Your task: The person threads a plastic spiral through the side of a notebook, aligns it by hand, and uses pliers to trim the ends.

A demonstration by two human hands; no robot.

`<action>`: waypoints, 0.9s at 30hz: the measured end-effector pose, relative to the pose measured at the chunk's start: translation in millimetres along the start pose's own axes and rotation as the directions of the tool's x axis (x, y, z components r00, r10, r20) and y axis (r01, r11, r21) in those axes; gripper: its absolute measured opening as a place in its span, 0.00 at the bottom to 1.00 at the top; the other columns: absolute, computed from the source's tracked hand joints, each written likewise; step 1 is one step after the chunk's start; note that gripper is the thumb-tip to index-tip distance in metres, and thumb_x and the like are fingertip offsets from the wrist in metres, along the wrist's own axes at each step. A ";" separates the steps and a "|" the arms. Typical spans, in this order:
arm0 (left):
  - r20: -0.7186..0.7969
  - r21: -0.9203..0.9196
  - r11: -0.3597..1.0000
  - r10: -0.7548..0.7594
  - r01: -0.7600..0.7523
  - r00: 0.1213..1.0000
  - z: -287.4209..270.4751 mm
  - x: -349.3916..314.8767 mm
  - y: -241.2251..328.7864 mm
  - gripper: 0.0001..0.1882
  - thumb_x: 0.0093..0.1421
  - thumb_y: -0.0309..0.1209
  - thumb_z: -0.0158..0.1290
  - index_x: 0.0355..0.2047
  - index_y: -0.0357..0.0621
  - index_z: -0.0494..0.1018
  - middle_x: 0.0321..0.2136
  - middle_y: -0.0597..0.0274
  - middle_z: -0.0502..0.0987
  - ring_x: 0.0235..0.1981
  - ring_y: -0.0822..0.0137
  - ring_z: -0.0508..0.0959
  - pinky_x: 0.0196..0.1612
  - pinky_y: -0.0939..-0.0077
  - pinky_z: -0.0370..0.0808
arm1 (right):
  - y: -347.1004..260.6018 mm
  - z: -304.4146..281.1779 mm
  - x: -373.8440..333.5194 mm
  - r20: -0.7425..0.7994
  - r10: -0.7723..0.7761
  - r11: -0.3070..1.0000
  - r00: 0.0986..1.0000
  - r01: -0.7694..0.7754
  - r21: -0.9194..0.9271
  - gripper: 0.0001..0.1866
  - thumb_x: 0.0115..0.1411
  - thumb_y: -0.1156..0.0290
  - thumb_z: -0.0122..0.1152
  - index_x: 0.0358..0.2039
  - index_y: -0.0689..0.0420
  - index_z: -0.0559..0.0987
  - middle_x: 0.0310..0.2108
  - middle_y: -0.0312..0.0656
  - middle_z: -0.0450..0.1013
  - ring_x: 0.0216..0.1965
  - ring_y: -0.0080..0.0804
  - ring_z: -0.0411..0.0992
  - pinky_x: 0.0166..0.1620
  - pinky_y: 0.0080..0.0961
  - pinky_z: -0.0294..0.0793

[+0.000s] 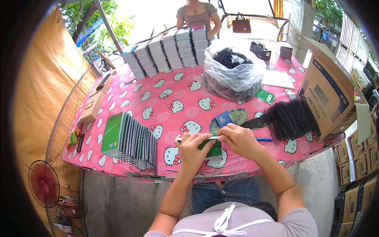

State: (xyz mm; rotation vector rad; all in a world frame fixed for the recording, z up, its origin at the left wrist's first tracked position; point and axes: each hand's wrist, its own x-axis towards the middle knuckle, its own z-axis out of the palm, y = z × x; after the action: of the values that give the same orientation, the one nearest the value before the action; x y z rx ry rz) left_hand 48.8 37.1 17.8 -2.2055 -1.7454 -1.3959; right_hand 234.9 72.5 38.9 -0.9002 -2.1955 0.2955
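Note:
Near the table's front edge, my left hand [193, 147] is closed around a small green-covered notebook [215, 151], its white page edge turned up. My right hand [240, 139] pinches at the right end of that edge; whether a coil lies between those fingertips is too small to tell. Just right of my right hand, a thin blue stick-like thing [263, 139] lies on the table. Farther right is a pile of black spiral binding coils [291, 119]. To the left stands a row of spiral-bound notebooks [130, 140], a green cover facing out.
A blue-patterned slipper [229, 119] lies beyond my hands. Behind it stands a clear plastic bag [233, 79] of black coils. Tall notebook stacks [167, 51] line the far edge, with a person [197, 17] behind. An open cardboard box [327, 94] stands at right; a red fan [43, 183] at left.

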 end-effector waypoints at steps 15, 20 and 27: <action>0.008 -0.055 0.998 0.007 -0.006 1.000 -5.5 0.8 6.0 0.15 0.41 0.34 0.68 0.31 0.49 0.81 0.27 0.68 0.80 0.34 0.67 0.74 0.43 0.68 0.64 | 88.0 -14.8 34.9 0.202 0.134 0.977 0.970 -0.095 -0.192 0.21 0.53 0.63 0.61 0.46 0.57 0.75 0.39 0.46 0.75 0.43 0.48 0.74 0.45 0.40 0.73; -0.070 -0.042 0.994 0.095 -0.098 0.993 -5.7 -0.2 -4.3 0.14 0.39 0.34 0.69 0.27 0.47 0.80 0.26 0.66 0.80 0.35 0.65 0.76 0.42 0.67 0.67 | 119.5 4.7 23.8 0.430 0.285 0.921 0.857 -0.121 -0.369 0.30 0.43 0.62 0.69 0.47 0.57 0.71 0.38 0.48 0.74 0.42 0.48 0.74 0.44 0.41 0.72; -0.028 -0.102 0.994 0.022 -0.025 0.999 -2.1 2.8 1.6 0.18 0.38 0.35 0.70 0.30 0.45 0.78 0.27 0.64 0.79 0.32 0.64 0.76 0.42 0.67 0.67 | 93.4 -12.1 6.2 0.054 0.199 0.684 0.978 -0.179 0.707 0.18 0.42 0.76 0.63 0.36 0.59 0.71 0.34 0.47 0.75 0.39 0.42 0.75 0.39 0.34 0.73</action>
State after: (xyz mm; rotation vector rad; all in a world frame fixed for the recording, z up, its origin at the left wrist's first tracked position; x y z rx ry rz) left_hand 48.7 37.7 21.7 -2.2382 -1.6702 -1.5356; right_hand 288.4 144.0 8.5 -0.6623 -1.7122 1.1426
